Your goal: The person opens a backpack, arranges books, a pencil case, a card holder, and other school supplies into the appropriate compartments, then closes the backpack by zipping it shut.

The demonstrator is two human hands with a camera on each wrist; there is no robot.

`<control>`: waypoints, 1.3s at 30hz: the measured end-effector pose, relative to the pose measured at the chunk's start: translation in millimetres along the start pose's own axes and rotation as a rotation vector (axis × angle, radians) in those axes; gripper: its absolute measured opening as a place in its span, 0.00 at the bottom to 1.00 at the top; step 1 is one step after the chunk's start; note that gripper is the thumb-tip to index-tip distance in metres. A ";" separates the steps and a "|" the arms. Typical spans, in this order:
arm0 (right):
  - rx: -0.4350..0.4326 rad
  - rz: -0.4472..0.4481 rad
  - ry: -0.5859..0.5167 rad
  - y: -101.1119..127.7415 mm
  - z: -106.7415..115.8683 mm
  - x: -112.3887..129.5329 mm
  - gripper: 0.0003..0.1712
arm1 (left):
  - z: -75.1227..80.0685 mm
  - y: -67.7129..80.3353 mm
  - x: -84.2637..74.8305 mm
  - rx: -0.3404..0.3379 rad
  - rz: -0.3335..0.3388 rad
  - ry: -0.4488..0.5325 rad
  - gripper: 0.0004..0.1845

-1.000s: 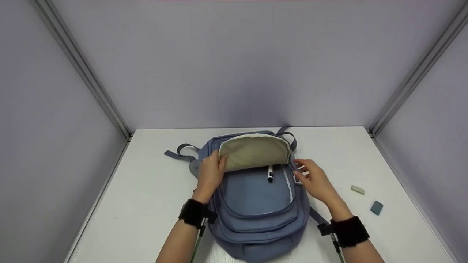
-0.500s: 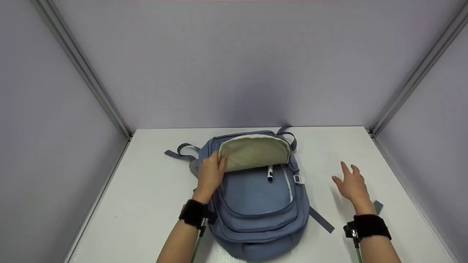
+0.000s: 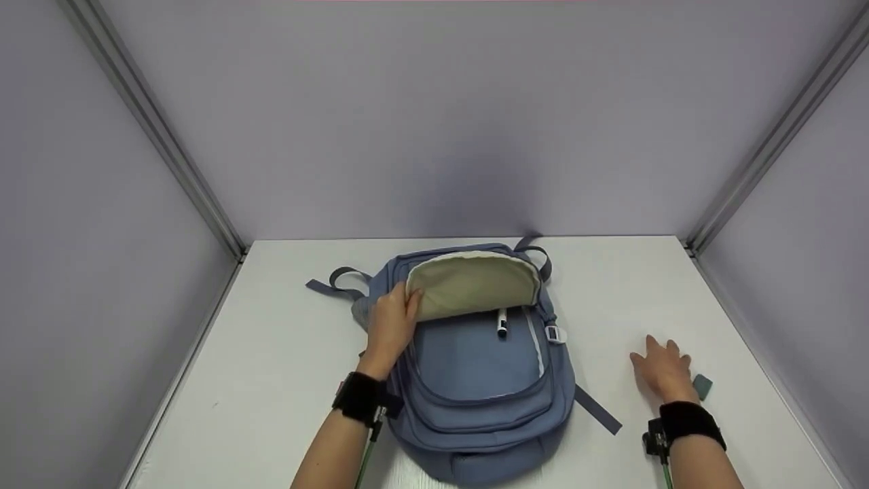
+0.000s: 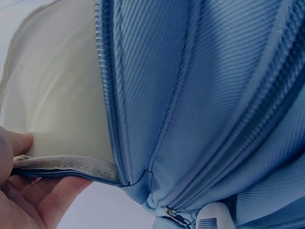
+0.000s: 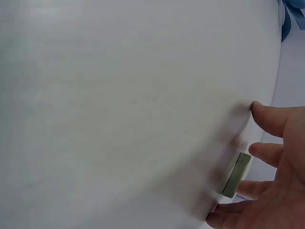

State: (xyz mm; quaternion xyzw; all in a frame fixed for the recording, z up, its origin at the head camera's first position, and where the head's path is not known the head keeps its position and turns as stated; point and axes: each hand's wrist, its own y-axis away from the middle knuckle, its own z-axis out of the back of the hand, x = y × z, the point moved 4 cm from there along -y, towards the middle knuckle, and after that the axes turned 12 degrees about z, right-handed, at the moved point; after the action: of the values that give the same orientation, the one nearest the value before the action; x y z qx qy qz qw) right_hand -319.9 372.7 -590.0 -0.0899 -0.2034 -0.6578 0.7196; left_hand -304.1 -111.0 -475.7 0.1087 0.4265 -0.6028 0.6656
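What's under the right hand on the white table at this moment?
From the head view, the right hand covers the spot; only the blue-grey eraser shows beside it. The right wrist view shows a pale rectangular eraser beneath the fingers; whether they touch it is unclear.

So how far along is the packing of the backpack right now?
Done: a pen pokes out of the open backpack. In hand: the left hand holds the flap open; the right hand reaches over the pale eraser. Left: both erasers, the blue one too, remain on the table.
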 end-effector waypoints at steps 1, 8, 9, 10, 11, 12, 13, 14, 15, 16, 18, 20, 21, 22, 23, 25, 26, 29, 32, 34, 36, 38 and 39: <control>-0.007 0.022 0.027 0.4 -0.2 1.3 0.33 | 0.1 -0.1 0.1 -0.001 -0.001 0.003 0.15; -0.098 0.061 0.119 2.0 -1.1 13.2 0.20 | 0.0 -0.2 1.0 -0.015 -0.018 -0.004 0.16; -0.117 0.053 0.118 2.3 -1.5 14.3 0.19 | -0.2 -0.1 1.0 -0.013 -0.018 -0.006 0.16; -0.138 0.049 0.120 2.7 -1.9 15.1 0.18 | -0.6 0.0 1.1 -0.005 -0.013 -0.003 0.16; -0.159 0.047 0.123 2.9 -2.1 15.8 0.17 | -1.0 0.1 1.2 0.002 -0.008 -0.002 0.16; -0.182 0.051 0.128 3.2 -2.1 16.7 0.16 | -1.3 0.3 1.2 0.010 -0.004 -0.002 0.16; -0.203 0.056 0.132 3.4 -1.6 18.0 0.15 | -1.4 0.5 1.0 0.017 0.001 0.001 0.16; -0.225 0.062 0.136 3.2 -0.8 19.3 0.14 | -1.7 0.5 1.0 0.025 0.008 0.003 0.16; -0.241 0.070 0.139 3.0 0.3 21.0 0.13 | -1.8 0.5 0.8 0.030 0.013 0.005 0.16; -0.247 0.074 0.141 2.7 1.7 23.2 0.14 | -1.7 0.4 0.5 0.034 0.017 0.006 0.16; -0.260 0.079 0.139 2.0 5.0 29.2 0.15 | -1.5 0.4 0.2 0.027 0.014 0.001 0.15; -0.272 0.083 0.128 1.0 9.8 37.8 0.16 | -1.1 0.3 -0.1 0.018 0.010 0.001 0.15; -0.282 0.090 0.119 0.7 12.7 43.0 0.16 | -1.0 0.2 -0.2 0.012 0.007 -0.001 0.15; -0.294 0.099 0.112 0.6 15.6 48.7 0.16 | -0.9 0.3 -0.2 0.007 0.005 -0.003 0.15; -0.313 0.113 0.105 0.5 18.7 55.0 0.16 | -1.0 0.2 -0.1 0.003 0.003 -0.004 0.15; -0.356 0.158 0.089 1.9 25.6 69.8 0.16 | -0.9 0.2 -0.1 -0.002 0.000 -0.009 0.15; -0.384 0.186 0.085 3.0 28.7 78.1 0.16 | -0.8 0.0 -0.1 -0.003 0.001 -0.010 0.15; -0.470 0.287 0.079 8.8 36.5 106.1 0.14 | -0.8 0.0 0.5 0.002 0.006 -0.007 0.15; -0.546 0.388 0.064 16.5 42.4 136.2 0.12 | -0.9 -0.3 1.3 0.001 0.007 -0.005 0.15; -0.579 0.442 0.046 22.3 45.9 155.0 0.11 | -1.3 -0.4 1.7 0.001 0.005 -0.008 0.15; -0.602 0.489 0.026 27.9 48.6 171.5 0.11 | -2.0 -0.4 2.2 -0.002 0.003 -0.013 0.15; -0.615 0.532 0.013 33.2 50.5 185.9 0.12 | -2.7 -0.3 3.0 -0.002 0.003 -0.015 0.15; -0.619 0.554 0.006 35.7 51.1 192.6 0.13 | -2.9 -0.4 3.0 -0.002 0.003 -0.015 0.15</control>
State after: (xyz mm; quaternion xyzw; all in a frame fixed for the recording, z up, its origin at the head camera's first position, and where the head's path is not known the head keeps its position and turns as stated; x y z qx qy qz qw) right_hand -283.7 221.9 -459.9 -0.3516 0.0379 -0.4696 0.8089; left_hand -306.0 -111.4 -479.4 0.1042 0.4218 -0.6021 0.6699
